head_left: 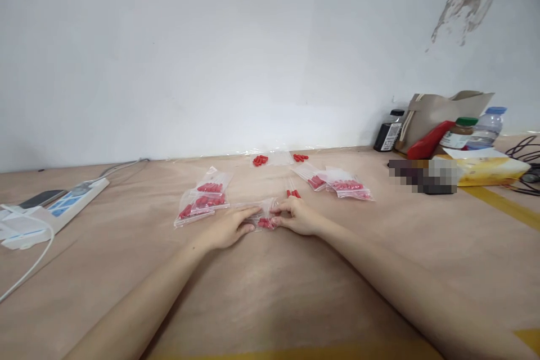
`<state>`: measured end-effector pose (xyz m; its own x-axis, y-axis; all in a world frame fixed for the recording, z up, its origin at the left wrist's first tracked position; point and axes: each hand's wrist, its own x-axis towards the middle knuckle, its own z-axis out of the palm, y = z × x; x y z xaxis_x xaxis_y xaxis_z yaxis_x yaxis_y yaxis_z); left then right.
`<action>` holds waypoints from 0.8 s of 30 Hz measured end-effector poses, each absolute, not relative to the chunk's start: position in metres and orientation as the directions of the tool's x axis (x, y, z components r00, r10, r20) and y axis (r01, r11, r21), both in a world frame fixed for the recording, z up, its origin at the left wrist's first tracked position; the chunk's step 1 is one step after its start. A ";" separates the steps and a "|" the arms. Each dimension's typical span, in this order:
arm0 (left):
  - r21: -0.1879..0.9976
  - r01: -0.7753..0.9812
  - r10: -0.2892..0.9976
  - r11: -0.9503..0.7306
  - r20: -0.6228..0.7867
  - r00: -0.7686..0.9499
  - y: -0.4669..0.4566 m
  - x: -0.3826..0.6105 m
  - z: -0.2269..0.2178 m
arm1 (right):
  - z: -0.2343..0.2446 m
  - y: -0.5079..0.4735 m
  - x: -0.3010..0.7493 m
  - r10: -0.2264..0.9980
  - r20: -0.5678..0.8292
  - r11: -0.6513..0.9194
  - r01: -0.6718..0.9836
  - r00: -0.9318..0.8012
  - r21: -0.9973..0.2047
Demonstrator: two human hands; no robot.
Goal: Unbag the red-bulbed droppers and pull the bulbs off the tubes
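A small clear zip bag [265, 217] with red pieces in its lower part lies on the table between my two hands. My left hand [231, 228] rests at the bag's left side, its fingers stretched out and the thumb apart from them. On the other side, my right hand [298, 217] grips the bag's right edge between fingers and thumb. Just beyond that hand lie a few slim red-ended pieces [293, 194]. Filled zip bags of red pieces lie in a left group [205, 201] and a right group [341, 184].
Two small heaps of red pieces [260, 161] lie on clear plastic near the wall. At left stands a white power strip [80, 202] with cables. A dark bottle [388, 132], a beige bag [439, 115] and a yellow pack [491, 167] stand at the right.
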<state>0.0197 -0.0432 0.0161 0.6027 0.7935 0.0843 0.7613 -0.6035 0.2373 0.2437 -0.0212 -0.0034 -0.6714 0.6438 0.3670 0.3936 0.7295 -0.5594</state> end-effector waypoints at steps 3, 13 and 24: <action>0.277 0.760 0.799 -0.588 0.047 0.600 -0.042 0.020 0.015 | -0.002 -0.023 0.245 0.631 0.327 0.738 0.416 -0.703 -0.530; 0.294 0.805 0.840 -0.516 -0.013 0.543 -0.041 0.019 0.008 | 0.002 -0.038 0.234 0.724 0.285 0.660 0.512 -0.628 -0.549; 0.283 0.819 0.846 -0.499 -0.046 0.531 -0.042 0.017 0.013 | -0.002 -0.033 0.236 0.826 0.149 0.491 0.563 -0.544 -0.664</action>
<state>0.0172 -0.0424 0.0127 0.5309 0.8462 -0.0463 0.8194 -0.4986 0.2828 0.2359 -0.0328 -0.0022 -0.5435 0.8260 0.1495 0.5635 0.4910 -0.6644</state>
